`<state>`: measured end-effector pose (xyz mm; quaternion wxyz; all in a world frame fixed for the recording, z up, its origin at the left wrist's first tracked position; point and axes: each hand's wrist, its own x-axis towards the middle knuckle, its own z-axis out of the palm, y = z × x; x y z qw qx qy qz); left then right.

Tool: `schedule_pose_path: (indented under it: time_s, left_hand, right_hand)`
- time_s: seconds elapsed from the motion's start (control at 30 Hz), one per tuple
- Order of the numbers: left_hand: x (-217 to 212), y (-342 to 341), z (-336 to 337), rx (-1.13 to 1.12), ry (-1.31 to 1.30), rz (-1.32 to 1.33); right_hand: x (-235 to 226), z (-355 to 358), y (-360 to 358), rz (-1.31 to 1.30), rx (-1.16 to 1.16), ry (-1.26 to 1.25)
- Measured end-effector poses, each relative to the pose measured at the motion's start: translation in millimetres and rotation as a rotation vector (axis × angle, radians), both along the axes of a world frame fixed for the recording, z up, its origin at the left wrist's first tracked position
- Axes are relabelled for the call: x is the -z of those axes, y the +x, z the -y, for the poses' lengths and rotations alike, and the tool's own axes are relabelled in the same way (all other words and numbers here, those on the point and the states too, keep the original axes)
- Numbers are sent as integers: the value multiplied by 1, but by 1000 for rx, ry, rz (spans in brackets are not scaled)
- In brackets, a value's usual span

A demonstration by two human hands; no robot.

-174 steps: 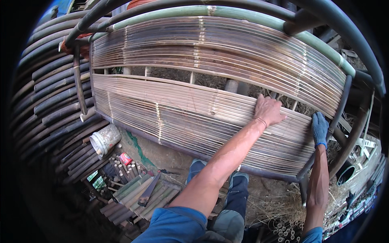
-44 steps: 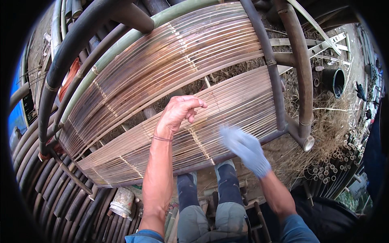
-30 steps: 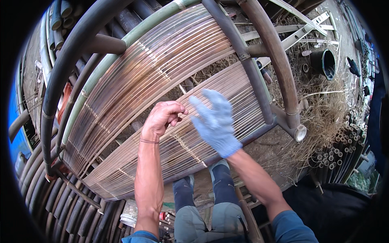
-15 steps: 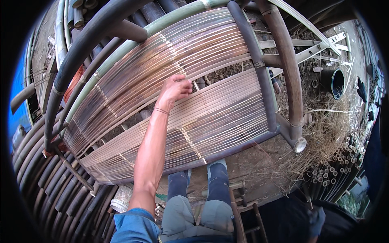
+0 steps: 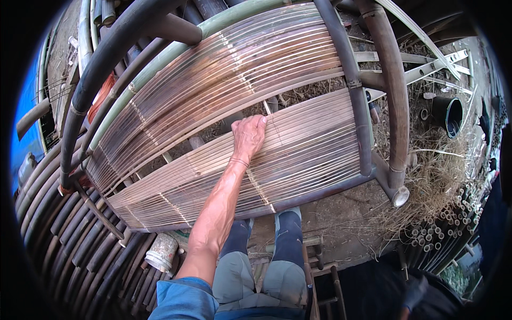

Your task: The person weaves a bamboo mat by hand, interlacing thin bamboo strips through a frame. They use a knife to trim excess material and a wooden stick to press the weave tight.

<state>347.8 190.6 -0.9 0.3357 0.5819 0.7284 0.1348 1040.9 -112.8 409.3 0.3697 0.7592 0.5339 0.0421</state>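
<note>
In front of me is a dark bamboo bench frame (image 5: 352, 85) with a seat of long thin slats. My left hand (image 5: 249, 134) rests at the middle of the seat, fingers curled over the far edge of the near bamboo slats (image 5: 309, 118). Its fingertips are hidden under the knuckles; the thumb shows on the right side. Beyond the hand runs an open gap, and past that lie the far slats (image 5: 186, 96). Pale lashing (image 5: 237, 64) crosses the slats in rows. My right hand is out of the picture.
Bent bamboo poles (image 5: 69, 234) are stacked at left beside a whitish bucket (image 5: 161, 250). At right are a black bucket (image 5: 447, 116), dry straw (image 5: 426, 170) and a bundle of cut bamboo (image 5: 437, 229). A dim grey-blue shape (image 5: 416, 292) at lower right is unclear.
My left hand has come nearer and to the right, from above the gap down onto the near slats' edge. The whole view has shifted slightly.
</note>
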Motion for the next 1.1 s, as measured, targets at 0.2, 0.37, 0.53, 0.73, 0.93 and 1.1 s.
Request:
schedule_pose_path:
  time_s: [0.2,0.37,0.53,0.73,0.93,1.1]
  left_hand:
    - [0,-3,-11,7,-143,96]
    - [10,-19,-8,-102,-285,288]
    - [0,-20,-12,-64,-244,334]
    - [0,-14,-10,-103,-242,334]
    - [-14,-17,-19,-11,-334,279]
    - [-8,-15,-13,-60,-228,320]
  right_hand:
    - [213,-231,-361,-1014,-247,251]
    - [336,-392,-523,-999,-602,297]
    - [338,-450,-538,-895,-600,-176]
    - [367,-407,-517,-1138,-764,67]
    - [379,-377,-510,-1153,-607,271]
    - [379,-352,-484,-1343,-221,-123]
